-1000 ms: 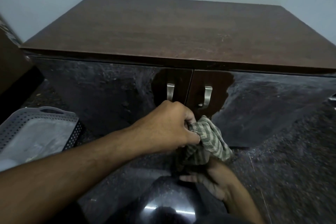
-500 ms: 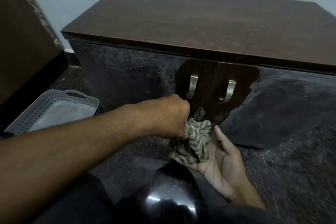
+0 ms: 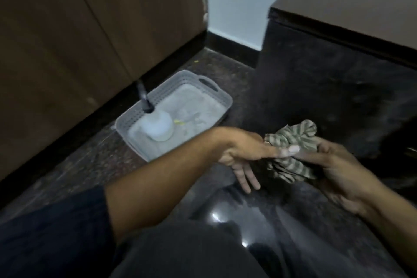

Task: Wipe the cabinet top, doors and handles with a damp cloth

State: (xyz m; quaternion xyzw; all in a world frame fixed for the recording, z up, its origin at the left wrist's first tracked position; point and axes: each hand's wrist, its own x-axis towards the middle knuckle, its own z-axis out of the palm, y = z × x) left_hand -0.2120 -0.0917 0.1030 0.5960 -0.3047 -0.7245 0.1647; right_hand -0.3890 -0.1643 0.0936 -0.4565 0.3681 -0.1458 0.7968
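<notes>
Our right hand clasps the limp, bunched striped cloth; our left hand, fingers loose, touches it beside the cabinet.

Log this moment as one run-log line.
cloth: striped cloth bunched, held by right hand | left hand: fingers straight, thumb touching cloth | beside: grey basket holding spray bottle | cabinet: untouched
</notes>
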